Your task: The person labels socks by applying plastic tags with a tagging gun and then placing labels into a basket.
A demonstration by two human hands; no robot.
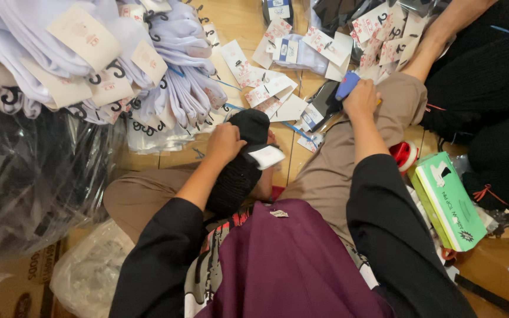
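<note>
My left hand [224, 143] grips a pair of black socks [240, 165] with a white card tag [265, 156] folded over them, held above my lap. Further out over my right knee, my right hand [360, 97] is closed on a blue-handled tagging tool [347, 85]. Loose paper tags [266, 88] lie scattered on the wooden floor just beyond both hands.
A heap of tagged white socks [89, 59] fills the upper left, above clear plastic bags [30, 176] of dark goods. A green box [449, 200] and a red tape roll [405, 154] sit at my right. Another person's arm [443, 35] reaches in at top right.
</note>
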